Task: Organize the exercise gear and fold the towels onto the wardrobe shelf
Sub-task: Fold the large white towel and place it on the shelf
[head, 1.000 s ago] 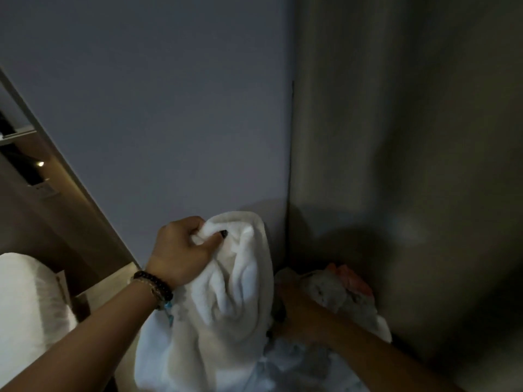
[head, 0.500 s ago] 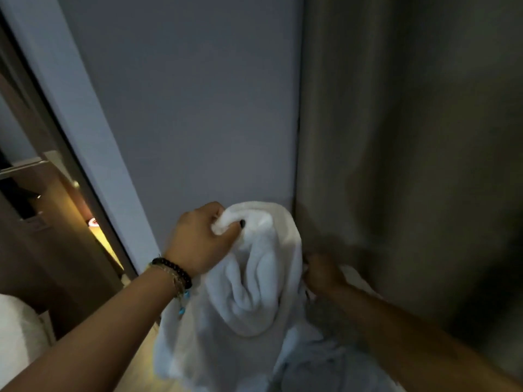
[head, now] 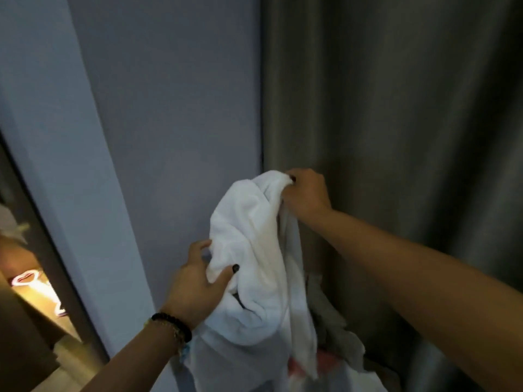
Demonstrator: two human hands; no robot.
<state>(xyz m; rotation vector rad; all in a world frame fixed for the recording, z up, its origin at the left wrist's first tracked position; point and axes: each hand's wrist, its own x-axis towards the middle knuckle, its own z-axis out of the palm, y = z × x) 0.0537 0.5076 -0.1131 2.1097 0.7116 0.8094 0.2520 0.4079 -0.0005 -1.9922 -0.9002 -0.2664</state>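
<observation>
While both hands grip white towel (head: 252,250), left hand (head: 195,284) low, right hand (head: 305,193) high; pile beneath dim, indistinct.

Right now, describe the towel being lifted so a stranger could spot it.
Find the grey curtain beside the wall. In front hangs a plain white fluffy towel, gripped by the right hand and left hand. The cloths below it are greyish and pink-patterned.

towel (head: 249,250) white | wall (head: 175,108) grey-blue | curtain (head: 396,108) dk grey-brown | bracelet (head: 172,326) blk beads
</observation>
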